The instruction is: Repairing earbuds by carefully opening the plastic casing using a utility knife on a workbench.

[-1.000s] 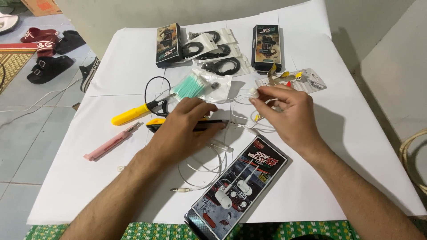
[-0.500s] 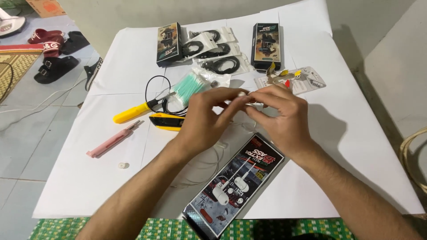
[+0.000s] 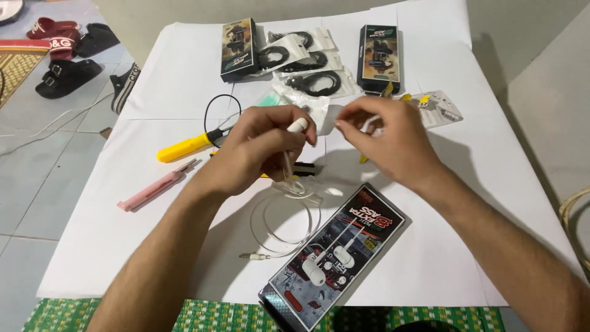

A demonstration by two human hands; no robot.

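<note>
My left hand (image 3: 261,147) is raised over the white table sheet (image 3: 467,203) and pinches a white earbud (image 3: 298,125) between thumb and fingers. Its thin white cable (image 3: 286,212) hangs down and loops on the sheet, ending in a small jack plug (image 3: 249,256). My right hand (image 3: 387,138) is level with the left, fingers pinched on a small white piece of the same earphone set (image 3: 369,122). In front of me lies a dark earphone package (image 3: 335,252) with two white earbuds showing through its window.
A yellow-handled tool (image 3: 184,146) and a pink cutter (image 3: 153,189) lie at left. Two dark boxes (image 3: 238,49) (image 3: 378,58) and bagged black cables (image 3: 307,64) sit at the back, a clear bag of small parts (image 3: 439,110) at right. Sandals (image 3: 61,55) lie on the floor.
Both hands have lifted off the sheet and moved apart. The left now holds up an earbud with its cable trailing down; the right has drawn away to the right.
</note>
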